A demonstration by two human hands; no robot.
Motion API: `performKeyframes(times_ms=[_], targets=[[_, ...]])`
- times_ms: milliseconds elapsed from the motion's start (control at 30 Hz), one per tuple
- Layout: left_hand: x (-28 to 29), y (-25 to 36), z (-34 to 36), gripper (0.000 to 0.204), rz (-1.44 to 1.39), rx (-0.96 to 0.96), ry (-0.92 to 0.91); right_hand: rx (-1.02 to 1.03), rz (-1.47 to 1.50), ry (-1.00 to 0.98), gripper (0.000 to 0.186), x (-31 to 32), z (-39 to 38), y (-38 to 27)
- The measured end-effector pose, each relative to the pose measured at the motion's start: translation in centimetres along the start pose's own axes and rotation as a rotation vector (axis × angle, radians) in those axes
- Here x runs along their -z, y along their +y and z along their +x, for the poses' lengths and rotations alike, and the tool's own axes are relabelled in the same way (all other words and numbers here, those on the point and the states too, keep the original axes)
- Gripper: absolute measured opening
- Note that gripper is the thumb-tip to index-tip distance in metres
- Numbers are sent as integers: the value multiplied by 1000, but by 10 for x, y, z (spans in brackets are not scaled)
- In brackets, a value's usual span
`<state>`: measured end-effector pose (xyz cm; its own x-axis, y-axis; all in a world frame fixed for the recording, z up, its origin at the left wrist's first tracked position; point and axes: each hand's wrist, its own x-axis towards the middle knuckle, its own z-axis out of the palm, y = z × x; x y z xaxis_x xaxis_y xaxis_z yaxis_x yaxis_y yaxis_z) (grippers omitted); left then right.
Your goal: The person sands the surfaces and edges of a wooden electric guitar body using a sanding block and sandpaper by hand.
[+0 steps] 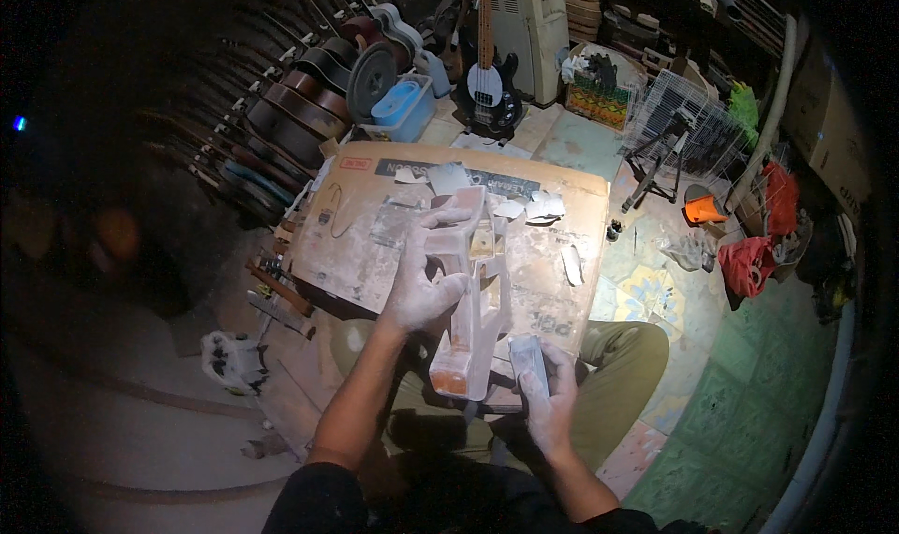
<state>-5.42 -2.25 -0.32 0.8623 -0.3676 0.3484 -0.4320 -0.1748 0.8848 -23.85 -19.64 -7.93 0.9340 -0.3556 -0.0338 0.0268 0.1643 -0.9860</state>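
In the head view, the left hand (414, 292) is clamped around the left side of a dusty, pale wooden frame (463, 337) with openings, located over the near part of the cardboard sheet (356, 267). Apart from it, the right hand (551, 412) grips a grey-blue rectangular block (530, 361) just beside the frame's near end. Torn paper scraps (545, 206) lie beyond; a black bass guitar (485, 99) stands behind.

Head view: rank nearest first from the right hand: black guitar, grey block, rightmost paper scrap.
1. Grey block: in the right hand.
2. Paper scrap: on the cardboard, near its right edge.
3. Black guitar: beyond the cardboard's far edge.
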Motion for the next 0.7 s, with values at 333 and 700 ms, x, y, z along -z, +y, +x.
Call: performKeyframes(times_ms=[333,700], targets=[[-21,27,-12,97,-211,306,-181,-440,596,-77,42,9,30,-4],[-76,-24,20,75,163,124,232,-570,1116,-231,48,8,66,30]])
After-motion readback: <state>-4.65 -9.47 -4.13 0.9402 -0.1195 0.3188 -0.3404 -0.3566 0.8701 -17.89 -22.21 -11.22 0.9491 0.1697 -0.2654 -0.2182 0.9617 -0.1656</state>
